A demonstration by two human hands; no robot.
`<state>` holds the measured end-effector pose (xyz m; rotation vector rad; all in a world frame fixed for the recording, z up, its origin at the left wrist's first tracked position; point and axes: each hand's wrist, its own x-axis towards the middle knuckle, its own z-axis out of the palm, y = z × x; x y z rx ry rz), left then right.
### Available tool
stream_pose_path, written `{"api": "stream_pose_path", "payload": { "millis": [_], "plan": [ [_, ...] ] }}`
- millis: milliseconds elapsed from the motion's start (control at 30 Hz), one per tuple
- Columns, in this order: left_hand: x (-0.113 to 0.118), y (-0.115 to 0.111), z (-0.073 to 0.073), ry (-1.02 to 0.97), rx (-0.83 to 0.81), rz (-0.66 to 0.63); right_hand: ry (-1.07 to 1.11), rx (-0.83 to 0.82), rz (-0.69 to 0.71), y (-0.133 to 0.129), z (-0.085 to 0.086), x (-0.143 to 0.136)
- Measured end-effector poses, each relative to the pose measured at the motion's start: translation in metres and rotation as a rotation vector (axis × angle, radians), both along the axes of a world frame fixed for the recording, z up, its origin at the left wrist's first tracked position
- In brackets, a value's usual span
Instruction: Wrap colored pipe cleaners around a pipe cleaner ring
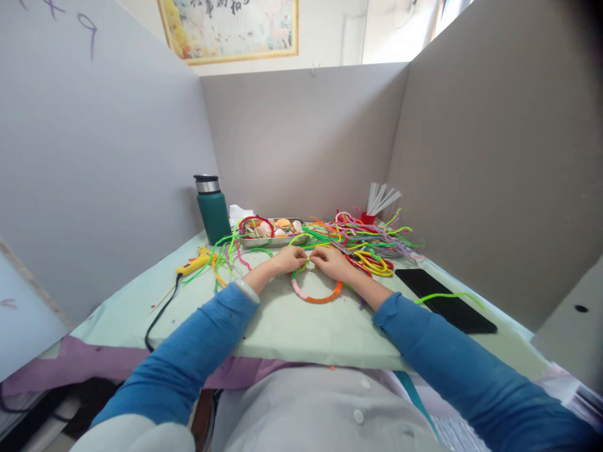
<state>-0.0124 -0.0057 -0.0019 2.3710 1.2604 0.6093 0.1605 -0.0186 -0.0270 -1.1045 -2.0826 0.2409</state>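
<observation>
My left hand point(291, 259) and my right hand point(328, 261) come close together over the middle of the table. Both pinch a bright green pipe cleaner point(308, 262) at the far side of a ring point(316, 299). The ring is wrapped in pink, orange and green fuzzy stems, and its near arc rests on or just above the cloth. The green stem runs between my fingertips; its exact winding is too small to make out. A loop of green stem point(300, 238) rises just beyond my hands.
Behind my hands stand a metal tray point(276, 240) of shells and a heap of coloured pipe cleaners point(372, 235). A green bottle point(213, 213) and a yellow glue gun point(194, 263) are at left. A black phone-like slab point(447, 304) lies at right. Grey partitions point(301, 138) enclose the table.
</observation>
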Motion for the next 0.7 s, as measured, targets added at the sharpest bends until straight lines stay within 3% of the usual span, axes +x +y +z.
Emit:
{"api": "stream_pose_path", "payload": {
  "millis": [700],
  "plan": [
    [-0.0010,-0.0013,0.0010,0.126,0.196,0.015,0.001,-0.020,0.040,-0.0039,0.0042,-0.0007]
  ]
}}
